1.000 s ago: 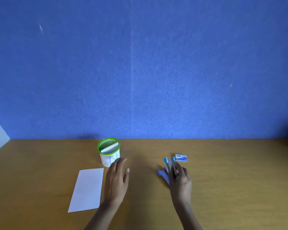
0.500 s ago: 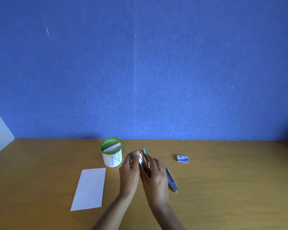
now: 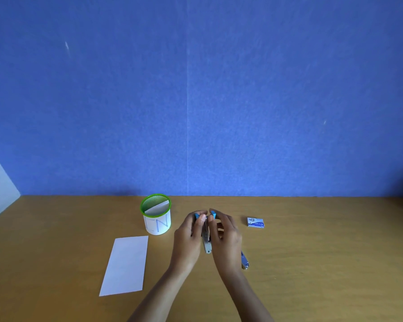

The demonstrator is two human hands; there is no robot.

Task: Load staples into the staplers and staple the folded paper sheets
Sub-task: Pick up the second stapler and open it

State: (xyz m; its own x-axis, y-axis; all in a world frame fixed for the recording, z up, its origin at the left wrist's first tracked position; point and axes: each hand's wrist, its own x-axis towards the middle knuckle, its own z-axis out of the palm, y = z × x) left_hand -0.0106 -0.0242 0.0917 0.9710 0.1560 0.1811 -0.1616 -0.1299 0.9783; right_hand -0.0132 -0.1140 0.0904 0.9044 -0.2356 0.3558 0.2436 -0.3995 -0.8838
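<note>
Both hands, left hand (image 3: 188,238) and right hand (image 3: 226,238), grip the stapler (image 3: 207,240), apparently prying it open; long axis runs away from body. Staple box (image 3: 255,222) lies right, nearer right hand.

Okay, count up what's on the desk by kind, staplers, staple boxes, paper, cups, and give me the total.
Staplers: 2, one held in both hands, one lying on the desk behind the right wrist
Staple boxes: 1
Paper sheets lying flat: 1
Green-rimmed cups: 1, with folded paper inside, count unclear
Total: 5
</note>
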